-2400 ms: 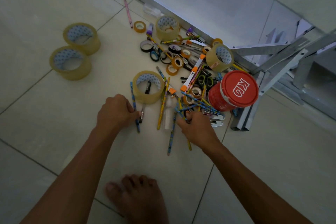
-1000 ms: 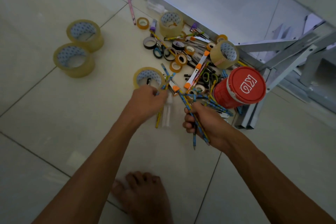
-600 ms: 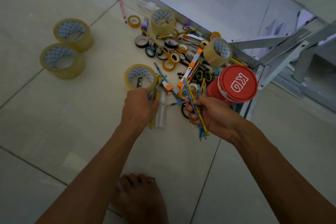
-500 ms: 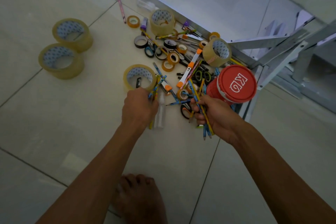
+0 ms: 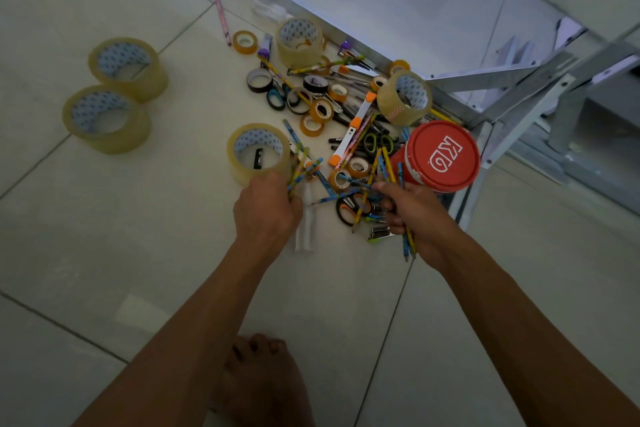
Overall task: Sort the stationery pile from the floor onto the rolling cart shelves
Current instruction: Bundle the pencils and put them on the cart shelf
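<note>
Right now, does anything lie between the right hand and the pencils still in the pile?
Nothing visible does. The right hand already holds pencils beside the pile; black-handled scissors lie among the remaining ones.

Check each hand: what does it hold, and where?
Left hand grips pencils by their lower ends. Right hand grips a pencil bundle near its middle.

1. The pale tiled floor carries everything, its grout lines running slantwise.
2. Two big clear tape rolls stand touching each other at the left, well apart from the pile.
3. A third big roll lies at the near left edge of the stationery pile.
4. A pink pencil lies alone at the far side.
5. A red-lidded tub stands at the pile's right.
6. A bare foot rests on the floor nearest the camera.
</note>
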